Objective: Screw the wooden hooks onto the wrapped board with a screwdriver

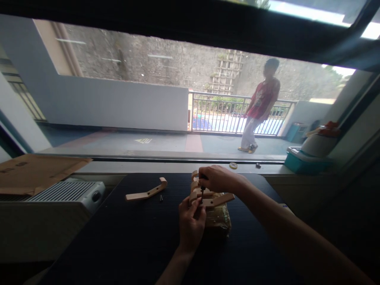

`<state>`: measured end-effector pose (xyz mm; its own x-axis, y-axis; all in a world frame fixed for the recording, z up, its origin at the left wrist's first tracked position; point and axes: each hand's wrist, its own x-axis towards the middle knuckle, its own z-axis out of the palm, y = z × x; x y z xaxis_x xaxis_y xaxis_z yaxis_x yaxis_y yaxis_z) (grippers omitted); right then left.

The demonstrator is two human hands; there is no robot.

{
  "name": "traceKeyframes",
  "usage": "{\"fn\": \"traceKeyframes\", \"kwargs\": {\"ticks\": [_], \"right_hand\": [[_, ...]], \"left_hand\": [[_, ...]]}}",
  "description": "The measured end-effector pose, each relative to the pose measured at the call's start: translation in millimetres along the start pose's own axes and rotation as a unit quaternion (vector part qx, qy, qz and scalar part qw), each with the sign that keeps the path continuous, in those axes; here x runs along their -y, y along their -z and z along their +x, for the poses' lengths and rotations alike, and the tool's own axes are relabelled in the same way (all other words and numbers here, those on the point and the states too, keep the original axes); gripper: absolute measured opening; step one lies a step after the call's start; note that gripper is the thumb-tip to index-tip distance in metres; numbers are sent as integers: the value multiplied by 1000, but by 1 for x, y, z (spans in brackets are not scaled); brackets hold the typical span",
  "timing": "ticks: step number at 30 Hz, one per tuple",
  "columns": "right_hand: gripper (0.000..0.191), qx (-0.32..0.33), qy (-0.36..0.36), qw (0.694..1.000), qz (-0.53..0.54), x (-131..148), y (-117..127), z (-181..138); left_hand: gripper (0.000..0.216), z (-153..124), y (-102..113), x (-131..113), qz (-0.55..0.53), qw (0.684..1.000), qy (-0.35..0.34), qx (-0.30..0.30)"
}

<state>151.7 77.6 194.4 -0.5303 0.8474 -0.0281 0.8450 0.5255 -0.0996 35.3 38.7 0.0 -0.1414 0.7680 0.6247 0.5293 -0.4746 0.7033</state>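
My right hand (219, 179) is closed around the handle of a screwdriver (202, 193), whose shaft points down at a bent wooden hook piece (218, 200). The fingers of my left hand (191, 219) grip that piece near its curled end, close to the screwdriver's tip. Whether a screw sits under the tip is hidden by the fingers. More curled wooden pieces (194, 185) stand in a row just behind. Beneath the work lies a block in shiny brownish wrapping (219, 221). Off to the left, a separate bent wooden hook (148, 193) with dark holes rests beside some small screws (161, 198).
The dark table (118, 237) meets a window sill (178, 167) holding a roll of tape (233, 165), a small dark object (258, 165) and a teal box (307, 160). Flat cardboard (38, 170) lies on a white heater (68, 192) at left. Beyond the glass, a person (261, 103) stands outside.
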Motion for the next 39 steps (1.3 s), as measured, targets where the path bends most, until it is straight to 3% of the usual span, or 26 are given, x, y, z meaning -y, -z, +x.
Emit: {"fn": "traceKeyframes", "kwargs": {"ticks": [5,12,21,30,39], "right_hand": [[28,-14,-23,1000,-12,1,-5,1],[22,12,4,1000,-13,3,9,2],[26,-7,-14,1000,-15,3,-5,3],[23,24,-6,1000,-9,2,11,1],[26,15,-28,999,-24,4,-1,3]], "left_hand": [[26,2,1,-1,3,1000,-3,1],[27,1,0,2,3,1000,-4,-11],[27,1,1,0,-10,1000,3,-3],[27,1,2,0,-3,1000,0,7],[27,1,0,1,4,1000,-3,0]]}}
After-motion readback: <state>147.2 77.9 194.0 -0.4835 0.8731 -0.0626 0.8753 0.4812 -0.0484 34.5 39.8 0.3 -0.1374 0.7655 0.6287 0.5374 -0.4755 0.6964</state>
